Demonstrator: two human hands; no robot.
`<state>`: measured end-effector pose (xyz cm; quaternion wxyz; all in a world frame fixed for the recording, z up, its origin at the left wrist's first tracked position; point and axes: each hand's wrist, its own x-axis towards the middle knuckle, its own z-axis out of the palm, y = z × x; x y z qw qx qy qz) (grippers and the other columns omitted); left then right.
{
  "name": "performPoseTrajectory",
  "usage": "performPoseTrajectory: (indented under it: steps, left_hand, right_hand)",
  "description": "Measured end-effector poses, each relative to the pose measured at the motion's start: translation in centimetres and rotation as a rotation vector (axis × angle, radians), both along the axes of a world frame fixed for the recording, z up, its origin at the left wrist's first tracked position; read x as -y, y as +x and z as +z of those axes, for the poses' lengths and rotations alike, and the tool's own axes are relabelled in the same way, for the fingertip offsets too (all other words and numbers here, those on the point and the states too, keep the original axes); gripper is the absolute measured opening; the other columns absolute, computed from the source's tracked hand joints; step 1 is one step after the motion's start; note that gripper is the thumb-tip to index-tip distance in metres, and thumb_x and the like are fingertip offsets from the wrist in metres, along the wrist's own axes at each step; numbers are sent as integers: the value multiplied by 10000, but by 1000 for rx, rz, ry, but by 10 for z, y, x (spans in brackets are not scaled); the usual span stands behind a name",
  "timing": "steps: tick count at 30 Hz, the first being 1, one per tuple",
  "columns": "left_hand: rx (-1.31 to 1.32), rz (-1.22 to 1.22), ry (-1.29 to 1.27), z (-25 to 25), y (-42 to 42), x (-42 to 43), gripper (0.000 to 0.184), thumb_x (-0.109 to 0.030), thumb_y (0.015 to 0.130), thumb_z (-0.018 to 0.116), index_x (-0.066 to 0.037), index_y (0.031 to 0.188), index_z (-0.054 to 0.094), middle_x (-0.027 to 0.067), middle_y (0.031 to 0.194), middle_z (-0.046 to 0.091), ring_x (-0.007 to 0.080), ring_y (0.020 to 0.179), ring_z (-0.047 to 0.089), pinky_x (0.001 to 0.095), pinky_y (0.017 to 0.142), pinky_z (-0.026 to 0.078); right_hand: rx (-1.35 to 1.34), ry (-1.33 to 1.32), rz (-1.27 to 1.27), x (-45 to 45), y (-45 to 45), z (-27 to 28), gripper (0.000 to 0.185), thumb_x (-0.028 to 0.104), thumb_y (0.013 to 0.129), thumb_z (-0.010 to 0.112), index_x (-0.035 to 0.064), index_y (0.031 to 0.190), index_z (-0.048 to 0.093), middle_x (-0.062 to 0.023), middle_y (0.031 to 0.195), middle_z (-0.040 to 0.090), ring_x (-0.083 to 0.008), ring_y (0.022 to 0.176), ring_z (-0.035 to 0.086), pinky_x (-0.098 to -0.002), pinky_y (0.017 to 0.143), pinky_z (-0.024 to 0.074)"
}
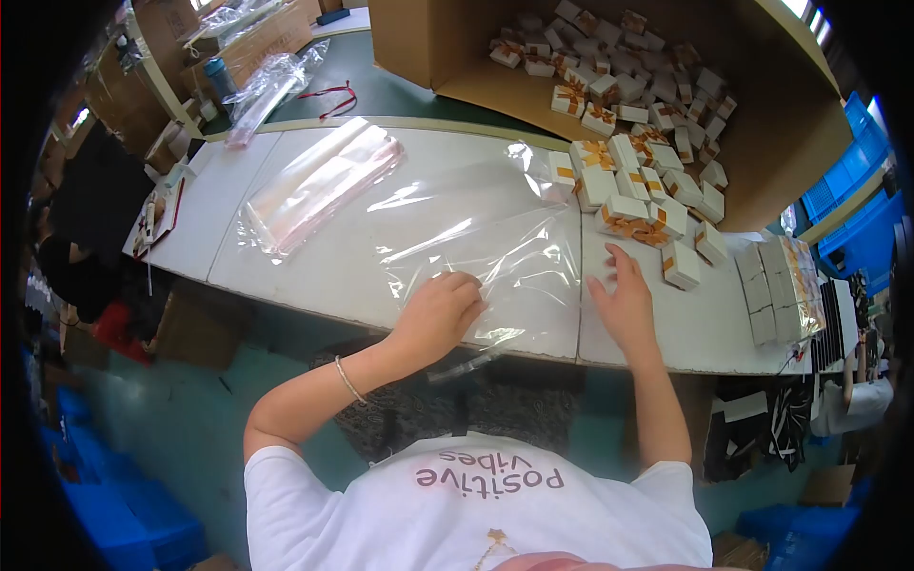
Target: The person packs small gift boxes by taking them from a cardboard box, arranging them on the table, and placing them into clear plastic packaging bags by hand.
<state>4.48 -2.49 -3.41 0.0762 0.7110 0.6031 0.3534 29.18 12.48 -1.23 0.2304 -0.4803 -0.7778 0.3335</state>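
A large clear plastic bag [505, 238] lies spread on the white table [428, 157]. My left hand [441, 309] rests on its near left part with the fingers curled together; whatever they pinch is too small to make out. My right hand [624, 297] is just right of the bag, fingers apart and holding nothing, below a pile of small white boxes with gold ribbons [625, 211]. One such box [681, 265] lies right of my right hand. Further left sits a stack of folded clear bags [324, 186].
Behind the table, a big cardboard box [419, 48] lies open with many more small boxes spilling out. Wrapped box blocks [779, 290] stand at the right end. Crumpled plastic [271, 90] and a red ribbon [333, 95] are at the back left.
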Motion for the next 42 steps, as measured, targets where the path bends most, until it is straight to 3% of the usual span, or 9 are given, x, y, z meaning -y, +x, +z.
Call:
performPoseTrajectory:
  steps: [2,6,9,19,25,30,34,37,42]
  left_hand:
    - [48,64,-58,-3,4,-9,159,-167,902,628,-9,890,621,136,915,612,336,964,573,443,815,459]
    - [165,188,22,6,19,-17,133,-132,891,635,-12,838,614,128,851,583,336,866,581,436,745,464]
    - [265,236,-26,14,24,-18,126,-109,904,645,0,864,596,113,830,576,275,721,582,361,645,469]
    - [51,375,193,15,14,-19,113,-126,889,640,-40,902,568,110,797,583,317,725,606,404,611,476]
    - [-134,231,204,11,17,-7,136,-125,842,701,-43,889,603,92,762,583,271,699,611,379,600,488]
    - [-68,128,421,17,34,-8,136,-92,808,705,-42,914,635,77,741,572,255,658,585,370,576,480]
    - [-201,201,404,31,34,2,167,-62,764,688,-40,922,639,64,748,574,231,660,583,346,554,467]
    - [-174,182,457,34,37,12,230,-66,724,668,-40,950,641,62,786,572,219,714,593,328,580,468]
    - [-252,38,602,39,60,32,283,-112,718,678,-51,992,648,45,904,576,209,829,597,324,700,485]
  right_hand:
    - [67,893,69,27,-8,11,436,103,835,695,29,1246,568,-137,984,653,-310,871,647,-379,782,532]
    - [-127,289,795,69,-28,-1,442,89,855,674,37,1277,552,-196,1354,506,-369,1322,440,-441,1059,397]
    - [-22,472,759,64,-56,-10,506,185,913,627,59,1378,473,-196,1469,389,-389,1413,306,-519,1114,309]
    - [357,558,795,63,-64,-27,545,460,944,544,122,1371,508,-173,1457,428,-394,1366,369,-588,1077,300]
    - [38,213,567,43,-70,-29,357,240,938,532,101,1264,575,-168,1409,470,-373,1280,476,-606,1045,328]
    - [188,823,679,24,-107,-35,501,231,941,472,149,1436,465,-127,1424,500,-341,1341,420,-570,1105,260]
    - [579,323,713,25,-117,-18,532,338,930,495,166,1433,476,-120,1523,374,-302,1393,338,-564,1034,317]
    - [240,841,611,24,-126,-48,553,402,937,502,172,1438,469,-139,1524,361,-316,1367,364,-596,1056,295]
    - [456,613,608,37,-163,-18,659,518,904,558,183,1460,442,-156,1565,274,-348,1433,242,-605,1125,196]
